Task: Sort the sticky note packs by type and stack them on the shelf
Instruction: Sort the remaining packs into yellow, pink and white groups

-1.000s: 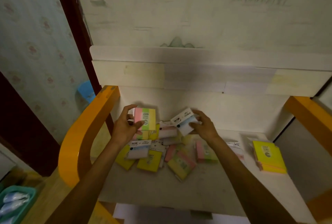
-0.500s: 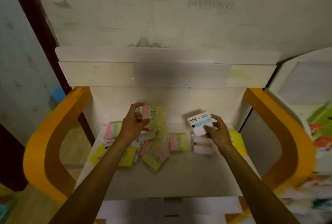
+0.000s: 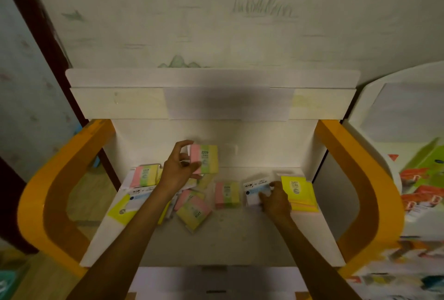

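The left hand [image 3: 177, 172] holds a striped pack [image 3: 207, 159] up at centre frame. The right hand [image 3: 274, 200] presses a white pack [image 3: 254, 190] on the shelf [image 3: 230, 244] — touching the yellow stack [image 3: 299, 192]; bare shelf runs along the lower edge.

You're working in dim, warm light. A soft shadow falls on the upper shelf [image 3: 216, 105] front, and the frame's corners darken. The wide lens bows the orange side rails [image 3: 355, 179]. The right edge smears with motion blur; pack labels stay barely legible.
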The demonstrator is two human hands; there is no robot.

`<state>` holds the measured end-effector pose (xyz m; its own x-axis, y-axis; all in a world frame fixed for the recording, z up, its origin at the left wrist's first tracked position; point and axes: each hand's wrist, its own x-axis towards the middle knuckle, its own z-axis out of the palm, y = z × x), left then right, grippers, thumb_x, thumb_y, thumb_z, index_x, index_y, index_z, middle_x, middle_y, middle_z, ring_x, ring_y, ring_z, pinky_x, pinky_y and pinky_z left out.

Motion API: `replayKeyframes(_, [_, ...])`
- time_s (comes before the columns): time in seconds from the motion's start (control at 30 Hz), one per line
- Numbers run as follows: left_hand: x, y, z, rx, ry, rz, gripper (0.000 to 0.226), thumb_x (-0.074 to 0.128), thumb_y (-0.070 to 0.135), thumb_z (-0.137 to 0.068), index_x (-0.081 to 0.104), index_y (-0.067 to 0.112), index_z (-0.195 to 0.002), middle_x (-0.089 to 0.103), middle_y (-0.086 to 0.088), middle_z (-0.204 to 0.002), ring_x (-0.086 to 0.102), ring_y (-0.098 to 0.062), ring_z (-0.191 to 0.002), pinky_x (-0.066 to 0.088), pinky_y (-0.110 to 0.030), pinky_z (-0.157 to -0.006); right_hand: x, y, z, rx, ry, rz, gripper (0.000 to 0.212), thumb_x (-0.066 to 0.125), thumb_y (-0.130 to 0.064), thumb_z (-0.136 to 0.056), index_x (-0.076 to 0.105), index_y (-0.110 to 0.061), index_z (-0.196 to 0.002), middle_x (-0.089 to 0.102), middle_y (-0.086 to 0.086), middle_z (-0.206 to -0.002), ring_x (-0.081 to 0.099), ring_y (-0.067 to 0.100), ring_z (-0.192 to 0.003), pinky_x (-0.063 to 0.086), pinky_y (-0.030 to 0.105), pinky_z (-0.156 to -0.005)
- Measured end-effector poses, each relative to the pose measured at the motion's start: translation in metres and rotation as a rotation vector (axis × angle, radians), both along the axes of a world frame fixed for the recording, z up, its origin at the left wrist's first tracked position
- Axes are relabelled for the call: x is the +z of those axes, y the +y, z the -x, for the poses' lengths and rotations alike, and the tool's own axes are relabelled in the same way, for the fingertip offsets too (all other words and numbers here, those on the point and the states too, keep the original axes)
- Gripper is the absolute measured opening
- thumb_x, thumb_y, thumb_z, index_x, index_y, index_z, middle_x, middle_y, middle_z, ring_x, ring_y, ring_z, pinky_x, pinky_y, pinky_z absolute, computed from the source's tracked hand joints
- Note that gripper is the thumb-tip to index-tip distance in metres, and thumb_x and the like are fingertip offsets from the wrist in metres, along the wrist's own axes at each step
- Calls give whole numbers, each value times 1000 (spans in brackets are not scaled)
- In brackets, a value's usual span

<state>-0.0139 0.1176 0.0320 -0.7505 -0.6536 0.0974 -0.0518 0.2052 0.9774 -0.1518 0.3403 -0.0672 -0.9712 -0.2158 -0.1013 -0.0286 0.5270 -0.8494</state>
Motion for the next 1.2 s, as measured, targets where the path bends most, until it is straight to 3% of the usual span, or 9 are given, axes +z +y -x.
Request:
replayKeyframes(0.13, [2, 7, 2, 7, -5, -1, 56, 72, -2, -79, 51, 26, -124, 47, -7, -87, 65, -24, -77, 61, -41, -60, 2, 3, 0, 54, 95, -237, 40, 63, -24, -90, 46, -6, -121, 58, 16, -122, 58, 34, -110, 48, 40, -90])
replayKeyframes(0.3, [3, 13, 6, 11, -10, 15, 57, 73, -1, -79, 51, 25, -125, 50, -3, -85, 64, -14, -72, 58, -28, -54, 3, 9, -2, 107, 153, -448, 52, 55, -34, -93, 36, -5, -131, 47, 16, -129, 55, 35, -114, 48, 41, -91])
replayKeyframes(0.5, [-1, 21, 18, 4, -36, 0, 57, 72, -1, -80, 50, 26, -124, 52, -13, -92, 67, -29, -84, 60, -35, -56, 27, 12, 11, 164, 333, -389, 42, 53, -35, -92, 43, -11, -125, 51, 12, -122, 59, 32, -103, 51, 39, -76])
replayKeyframes(0.7, [-23, 29, 36, -33, -130, 7, 56, 70, -1, -81, 48, 26, -124, 52, -9, -97, 68, -27, -76, 60, -42, -58, 62, 22, 49, 441, 570, -434, 54, 48, -42, -94, 38, -20, -142, 44, 3, -141, 42, 23, -126, 44, 35, -93])
replayKeyframes(0.83, [-42, 36, 47, -75, -213, -1, 57, 67, -5, -82, 46, 22, -127, 54, -7, -94, 66, -25, -74, 60, -45, -57, 74, 26, 69, 493, 571, -541, 59, 44, -50, -95, 32, -23, -146, 36, 2, -150, 37, 24, -132, 39, 38, -103])
replayKeyframes(0.97, [-60, 45, 53, -84, -307, 14, 56, 66, -2, -83, 44, 18, -130, 58, -20, -107, 65, -29, -85, 59, -50, -64, 78, 32, 80, 494, 580, -588, 61, 41, -53, -94, 29, -25, -147, 33, 2, -152, 34, 24, -135, 36, 40, -106])
replayKeyframes(1.07, [-73, 48, 54, -105, -466, 187, 57, 66, 8, -86, 40, 15, -136, 60, -18, -114, 64, -28, -93, 59, -44, -75, 80, 34, 85, 489, 581, -589, 61, 41, -53, -94, 30, -25, -147, 34, 2, -152, 34, 24, -135, 36, 39, -106])
replayKeyframes(1.13, [-78, 49, 54, -134, -536, 239, 59, 63, 11, -88, 35, 13, -140, 58, -17, -123, 63, -24, -93, 59, -34, -69, 80, 34, 86, 486, 581, -586, 60, 41, -52, -94, 31, -24, -146, 35, 2, -151, 35, 24, -134, 37, 39, -105])
replayKeyframes(1.2, [-79, 47, 54, -143, -572, 301, 62, 64, 15, -88, 33, 13, -142, 57, -15, -126, 63, -23, -97, 58, -33, -70, 80, 34, 86, 484, 584, -595, 60, 41, -52, -94, 31, -23, -146, 35, 2, -151, 35, 24, -134, 37, 39, -105])
